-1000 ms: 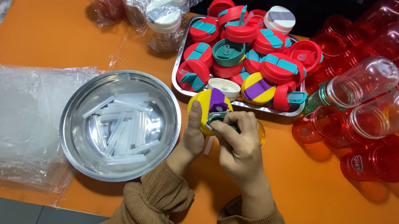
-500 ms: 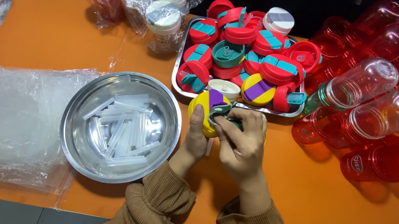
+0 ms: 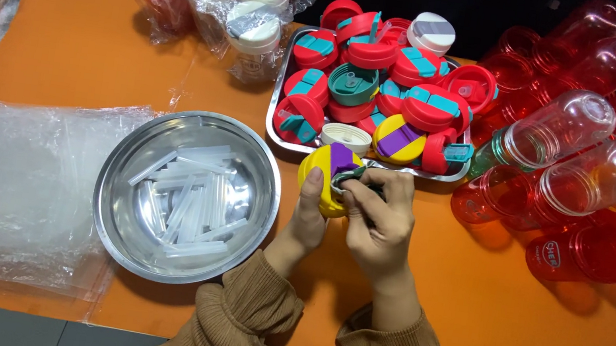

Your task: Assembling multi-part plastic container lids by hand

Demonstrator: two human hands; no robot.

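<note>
Your left hand grips the yellow lid with its purple flap, thumb pressed on its face; your right hand pinches a small grey-green piece at the lid's 3 o'clock edge. The lid sits just below the metal tray heaped with coloured lids. At 9 o'clock, the steel bowl holds clear plastic straws.

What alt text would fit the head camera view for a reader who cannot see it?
Two hands hold a yellow lid with a purple flap over an orange table: left hand grips it, right hand works at its edge. A steel bowl of clear straws sits left, a tray of coloured lids behind.
</note>
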